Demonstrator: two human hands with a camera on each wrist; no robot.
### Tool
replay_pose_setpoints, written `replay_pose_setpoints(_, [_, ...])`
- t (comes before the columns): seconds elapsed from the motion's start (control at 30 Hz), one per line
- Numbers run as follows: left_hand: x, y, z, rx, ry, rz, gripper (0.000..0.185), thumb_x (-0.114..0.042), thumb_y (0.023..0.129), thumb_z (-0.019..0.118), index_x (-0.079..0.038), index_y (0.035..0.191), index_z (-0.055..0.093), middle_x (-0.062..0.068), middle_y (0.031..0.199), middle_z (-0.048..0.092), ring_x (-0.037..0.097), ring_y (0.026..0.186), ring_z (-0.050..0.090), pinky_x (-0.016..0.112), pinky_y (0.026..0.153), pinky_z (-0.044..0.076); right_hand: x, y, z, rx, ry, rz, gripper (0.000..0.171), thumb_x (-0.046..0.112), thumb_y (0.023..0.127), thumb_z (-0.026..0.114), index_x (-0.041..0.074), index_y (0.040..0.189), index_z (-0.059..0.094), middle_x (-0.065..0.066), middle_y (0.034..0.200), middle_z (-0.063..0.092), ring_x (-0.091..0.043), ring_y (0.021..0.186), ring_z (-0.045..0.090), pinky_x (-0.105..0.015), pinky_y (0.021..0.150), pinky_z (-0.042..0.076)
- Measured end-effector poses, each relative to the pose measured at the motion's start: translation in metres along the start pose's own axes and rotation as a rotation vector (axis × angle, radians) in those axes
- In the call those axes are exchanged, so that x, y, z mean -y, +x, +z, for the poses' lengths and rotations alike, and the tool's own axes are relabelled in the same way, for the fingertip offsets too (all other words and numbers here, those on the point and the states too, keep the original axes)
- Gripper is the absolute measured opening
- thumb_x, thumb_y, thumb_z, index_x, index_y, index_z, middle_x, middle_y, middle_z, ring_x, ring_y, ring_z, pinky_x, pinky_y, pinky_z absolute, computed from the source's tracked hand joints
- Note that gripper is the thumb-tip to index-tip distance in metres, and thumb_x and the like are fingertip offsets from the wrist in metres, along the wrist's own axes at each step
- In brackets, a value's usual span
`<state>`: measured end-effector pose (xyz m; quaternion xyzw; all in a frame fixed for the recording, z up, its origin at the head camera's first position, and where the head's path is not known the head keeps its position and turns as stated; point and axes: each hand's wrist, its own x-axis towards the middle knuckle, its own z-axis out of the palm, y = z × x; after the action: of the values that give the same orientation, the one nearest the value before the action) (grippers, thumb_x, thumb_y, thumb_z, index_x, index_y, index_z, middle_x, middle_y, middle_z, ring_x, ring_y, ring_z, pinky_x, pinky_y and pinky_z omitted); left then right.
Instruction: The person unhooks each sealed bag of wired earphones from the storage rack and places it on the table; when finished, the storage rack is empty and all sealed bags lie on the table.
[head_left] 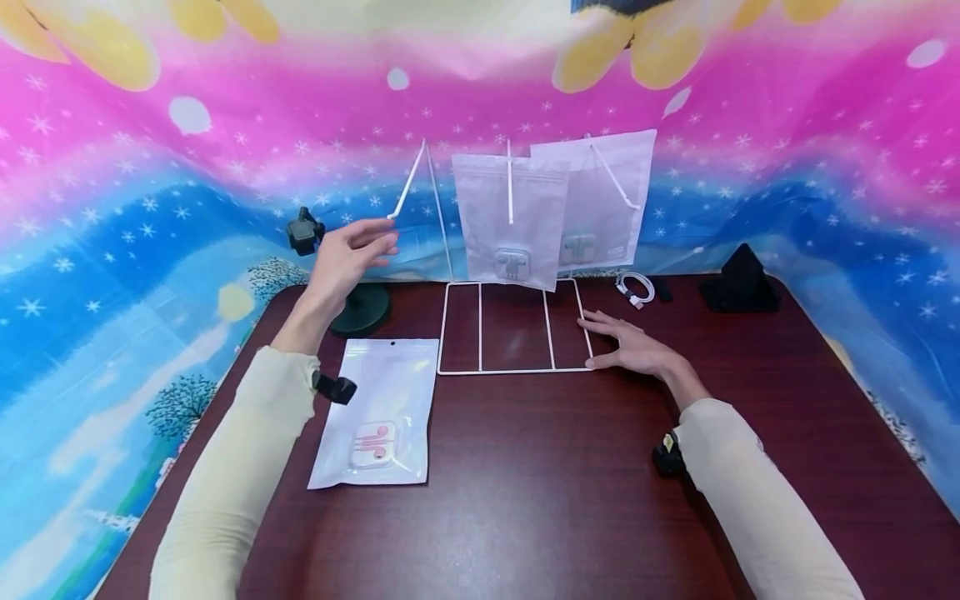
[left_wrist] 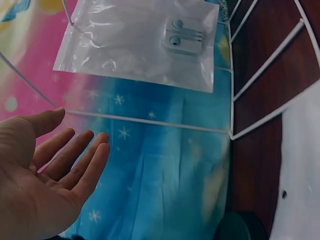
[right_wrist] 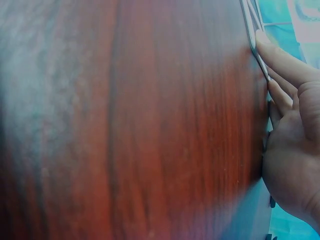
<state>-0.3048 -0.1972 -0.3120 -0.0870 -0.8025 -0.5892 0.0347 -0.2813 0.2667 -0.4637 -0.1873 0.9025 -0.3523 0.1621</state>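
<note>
A white wire rack [head_left: 516, 369] stands on the dark wooden table [head_left: 525, 500], its flat base in front and its hooks rising behind. Two white pouches with earphones, one [head_left: 510, 217] and another [head_left: 603, 200], hang on the middle and right hooks. The left hook [head_left: 408, 185] is bare. My left hand [head_left: 367, 246] is raised with straight fingers just beside that hook's tip and holds nothing; in the left wrist view the palm [left_wrist: 50, 175] faces a hanging pouch [left_wrist: 140, 40]. My right hand [head_left: 626, 346] lies flat on the table, fingers [right_wrist: 280, 57] touching the base's right corner.
A third pouch [head_left: 378, 412] with pink earphones lies flat on the table left of the rack. A black round stand [head_left: 362, 310] with a small device [head_left: 303, 232] is behind it. A coiled white cable [head_left: 636, 289] and a black object [head_left: 741, 282] sit at the back right.
</note>
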Motion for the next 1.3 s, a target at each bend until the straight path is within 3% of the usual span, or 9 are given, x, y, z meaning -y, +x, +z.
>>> replay_pose_setpoints(0.23, [-0.014, 0.025, 0.030, 0.009, -0.040, 0.027, 0.053, -0.032, 0.100, 0.071, -0.011, 0.147, 0.060, 0.015, 0.141, 0.065, 0.024, 0.120, 0.068, 0.040, 0.103, 0.054, -0.002, 0.000, 0.000, 0.002, -0.001, -0.004, 0.087, 0.034, 0.093, 0.079, 0.014, 0.164, 0.033, -0.016, 0.174, 0.010, -0.044, 0.158, 0.000, -0.071, 0.120, 0.005])
replay_pose_setpoints(0.47, [-0.022, 0.043, 0.062, 0.013, -0.016, 0.024, 0.053, -0.031, 0.100, 0.072, -0.012, 0.147, 0.060, 0.010, 0.143, 0.065, 0.027, 0.129, 0.062, 0.043, 0.106, 0.051, -0.002, 0.002, 0.001, 0.003, 0.003, -0.006, 0.086, 0.035, 0.093, 0.078, 0.014, 0.164, 0.033, -0.016, 0.174, 0.011, -0.044, 0.159, 0.000, -0.071, 0.120, 0.001])
replay_pose_setpoints(0.67, [-0.031, 0.058, 0.078, 0.034, -0.045, 0.020, 0.056, -0.028, 0.102, 0.070, -0.018, 0.153, 0.052, 0.010, 0.148, 0.060, 0.027, 0.132, 0.059, 0.041, 0.110, 0.048, 0.000, 0.001, 0.001, -0.011, 0.000, -0.008, 0.086, 0.034, 0.093, 0.078, 0.012, 0.163, 0.034, -0.017, 0.173, 0.012, -0.044, 0.158, 0.000, -0.070, 0.121, 0.001])
replay_pose_setpoints(0.8, [-0.037, 0.065, 0.086, 0.027, -0.102, 0.039, 0.058, -0.025, 0.101, 0.071, -0.015, 0.154, 0.050, 0.015, 0.150, 0.057, 0.027, 0.134, 0.058, 0.042, 0.112, 0.045, 0.001, -0.001, 0.000, -0.012, -0.006, -0.007, 0.085, 0.033, 0.093, 0.078, 0.012, 0.163, 0.035, -0.017, 0.173, 0.012, -0.044, 0.158, 0.000, -0.069, 0.121, -0.001])
replay_pose_setpoints(1.0, [-0.044, 0.065, 0.090, -0.002, -0.171, 0.036, 0.052, -0.025, 0.099, 0.073, -0.011, 0.146, 0.055, 0.017, 0.144, 0.061, 0.027, 0.131, 0.058, 0.039, 0.112, 0.044, -0.001, 0.000, 0.000, -0.013, -0.011, -0.011, 0.085, 0.034, 0.093, 0.079, 0.012, 0.163, 0.035, -0.017, 0.173, 0.012, -0.044, 0.158, 0.001, -0.070, 0.121, 0.001])
replay_pose_setpoints(1.17, [-0.047, 0.061, 0.094, 0.011, -0.281, 0.041, 0.031, -0.018, 0.099, 0.072, -0.009, 0.128, 0.064, 0.019, 0.126, 0.069, 0.028, 0.113, 0.066, 0.042, 0.105, 0.050, -0.001, 0.000, 0.000, -0.012, -0.009, -0.010, 0.085, 0.034, 0.094, 0.078, 0.012, 0.163, 0.034, -0.018, 0.173, 0.012, -0.045, 0.158, 0.001, -0.072, 0.120, 0.001])
replay_pose_setpoints(1.3, [-0.050, 0.056, 0.095, -0.004, -0.292, 0.036, 0.020, -0.016, 0.101, 0.070, -0.012, 0.120, 0.067, 0.014, 0.116, 0.072, 0.022, 0.102, 0.068, 0.043, 0.100, 0.053, -0.001, 0.000, 0.000, -0.009, -0.009, -0.016, 0.086, 0.036, 0.094, 0.078, 0.011, 0.163, 0.034, -0.018, 0.173, 0.012, -0.046, 0.158, 0.001, -0.073, 0.119, 0.001])
